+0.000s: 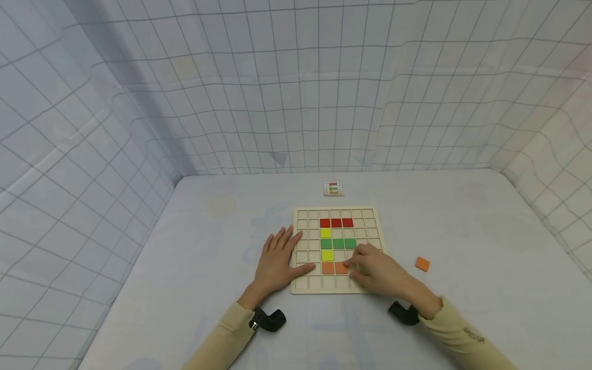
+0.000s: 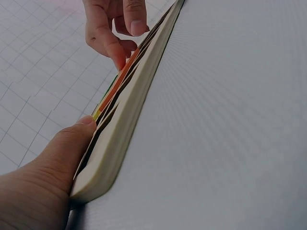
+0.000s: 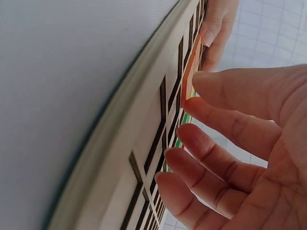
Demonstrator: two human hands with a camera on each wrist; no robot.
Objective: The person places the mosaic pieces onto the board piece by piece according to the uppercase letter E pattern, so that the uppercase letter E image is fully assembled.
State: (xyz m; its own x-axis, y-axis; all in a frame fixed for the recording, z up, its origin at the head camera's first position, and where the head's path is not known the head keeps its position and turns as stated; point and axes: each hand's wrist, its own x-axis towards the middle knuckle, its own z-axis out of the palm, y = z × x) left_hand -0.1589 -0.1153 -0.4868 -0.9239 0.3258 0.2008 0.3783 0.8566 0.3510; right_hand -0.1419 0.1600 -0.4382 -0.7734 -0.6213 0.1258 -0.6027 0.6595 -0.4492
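A pale wooden grid board [image 1: 305, 283] lies flat, with square tiles in several cells. My left hand [image 1: 274, 267] rests spread on its left side, the thumb [image 2: 79, 132] lying over the near-left cells. At the lower middle, the index fingertip of my right hand [image 1: 379, 270] touches an orange tile [image 1: 340, 268] that sits in a cell. The right thumb [image 2: 135, 21] stands apart from that tile. Left of it is another orange tile [image 1: 327, 268]. Above are yellow tiles [image 1: 327, 255], a row of green tiles [image 1: 338, 243] and a row of red tiles [image 1: 336, 223].
A loose orange tile [image 1: 423, 264] lies on the white table [image 1: 462, 226] to the right of the board. Behind the board is a small pattern card [image 1: 334, 188]. Grid-patterned cloth walls [image 1: 296, 92] surround the back and sides.
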